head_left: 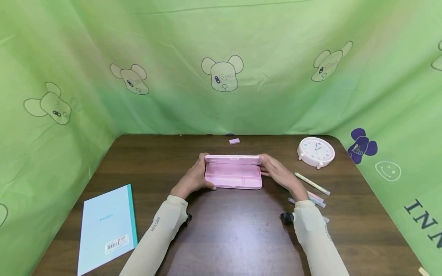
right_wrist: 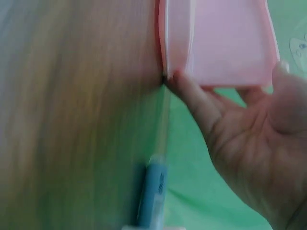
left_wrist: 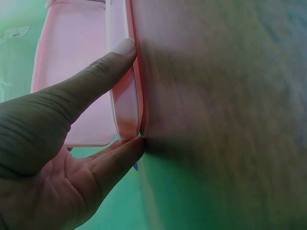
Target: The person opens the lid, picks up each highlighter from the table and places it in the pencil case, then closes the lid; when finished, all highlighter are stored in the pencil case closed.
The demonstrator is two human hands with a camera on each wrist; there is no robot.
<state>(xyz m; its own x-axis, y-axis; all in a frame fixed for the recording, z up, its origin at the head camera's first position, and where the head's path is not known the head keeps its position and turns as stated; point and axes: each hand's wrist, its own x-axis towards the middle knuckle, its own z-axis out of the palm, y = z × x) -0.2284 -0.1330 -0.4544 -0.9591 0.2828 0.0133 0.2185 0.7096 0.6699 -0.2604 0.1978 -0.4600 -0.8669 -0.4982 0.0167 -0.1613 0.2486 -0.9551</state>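
Observation:
A pink pencil case lies on the table in the middle of the head view, its hinged lid raised at the back. The base has a long compartment and smaller divided ones, with nothing visible inside. At the left end, my left hand grips the case; in the left wrist view its thumb presses the front side of the base while the fingers reach round the end. My right hand holds the other end, its thumb at the raised lid's edge and its fingers against the base's end.
A light blue notebook lies on the left. Several pastel markers lie beside and partly under the right forearm. A white round clock rests at the back right, and a small pink eraser-like block sits behind the case.

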